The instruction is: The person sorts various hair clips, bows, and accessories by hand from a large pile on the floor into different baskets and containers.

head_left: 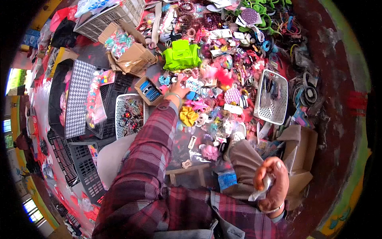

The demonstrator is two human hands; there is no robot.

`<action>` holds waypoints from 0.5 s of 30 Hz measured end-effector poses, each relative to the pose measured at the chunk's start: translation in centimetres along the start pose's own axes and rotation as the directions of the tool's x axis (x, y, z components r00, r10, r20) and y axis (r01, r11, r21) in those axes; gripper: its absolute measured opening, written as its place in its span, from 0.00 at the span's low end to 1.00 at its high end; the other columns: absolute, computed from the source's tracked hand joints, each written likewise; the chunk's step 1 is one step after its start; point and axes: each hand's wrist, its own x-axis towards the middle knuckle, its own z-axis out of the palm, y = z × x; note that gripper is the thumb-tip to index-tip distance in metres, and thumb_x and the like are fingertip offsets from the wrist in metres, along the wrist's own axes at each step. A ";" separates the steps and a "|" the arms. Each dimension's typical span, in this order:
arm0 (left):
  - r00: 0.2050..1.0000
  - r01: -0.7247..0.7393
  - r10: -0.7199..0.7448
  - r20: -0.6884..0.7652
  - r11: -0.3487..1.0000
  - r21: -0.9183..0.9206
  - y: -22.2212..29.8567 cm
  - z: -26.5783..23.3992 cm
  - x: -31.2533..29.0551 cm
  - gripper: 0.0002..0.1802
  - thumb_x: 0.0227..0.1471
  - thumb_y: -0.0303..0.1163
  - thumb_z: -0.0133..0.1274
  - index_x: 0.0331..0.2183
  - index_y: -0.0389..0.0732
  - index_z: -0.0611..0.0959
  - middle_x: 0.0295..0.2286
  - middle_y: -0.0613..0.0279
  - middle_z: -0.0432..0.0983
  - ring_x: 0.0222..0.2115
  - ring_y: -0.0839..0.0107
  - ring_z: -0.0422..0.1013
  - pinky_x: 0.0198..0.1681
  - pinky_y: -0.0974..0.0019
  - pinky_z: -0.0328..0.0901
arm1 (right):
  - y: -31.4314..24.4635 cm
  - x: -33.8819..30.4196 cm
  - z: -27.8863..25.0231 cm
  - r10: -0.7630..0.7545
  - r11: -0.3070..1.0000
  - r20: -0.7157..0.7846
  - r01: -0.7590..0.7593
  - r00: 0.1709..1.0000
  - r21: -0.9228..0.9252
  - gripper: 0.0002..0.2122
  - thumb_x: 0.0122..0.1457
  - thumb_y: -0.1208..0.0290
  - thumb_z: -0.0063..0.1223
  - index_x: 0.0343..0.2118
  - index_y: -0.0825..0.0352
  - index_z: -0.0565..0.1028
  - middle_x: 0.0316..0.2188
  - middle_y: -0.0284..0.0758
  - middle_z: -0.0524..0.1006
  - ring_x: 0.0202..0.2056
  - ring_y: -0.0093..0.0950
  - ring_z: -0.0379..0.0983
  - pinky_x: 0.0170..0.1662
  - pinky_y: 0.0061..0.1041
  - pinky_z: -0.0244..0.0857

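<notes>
My left hand [180, 88] reaches into a large pile of hair accessories, its fingers stretched out beside a blue-and-white patterned piece [193, 85]. A light-blue scrunchie [164, 80] lies just left of it, and a yellow scrunchie bow [188, 116] is nearer to me. Closer to my body, on the right, my right hand [275, 184] is closed around a small clear plastic packet [262, 187]; its contents are mostly covered by the fingers. A bright-green bag-shaped container [182, 55] rests on the pile beyond my left hand.
Left of my forearm stand a small carton of blue items [149, 91] and a white basket of hair ties [118, 119]. Another white basket [285, 99] is on the right. Dark crates [88, 171] are at the left, an open cardboard box [308, 151] at the right.
</notes>
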 end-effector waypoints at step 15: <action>0.832 -0.522 0.551 0.067 0.817 -0.245 7.0 9.7 -10.3 0.21 0.31 0.35 0.60 0.34 0.44 0.78 0.35 0.56 0.69 0.42 0.56 0.62 0.47 0.58 0.57 | 0.1 0.5 0.7 0.044 0.999 0.070 -0.045 0.997 0.014 0.15 0.55 0.62 0.42 0.28 0.73 0.69 0.16 0.42 0.71 0.12 0.24 0.63 0.14 0.17 0.58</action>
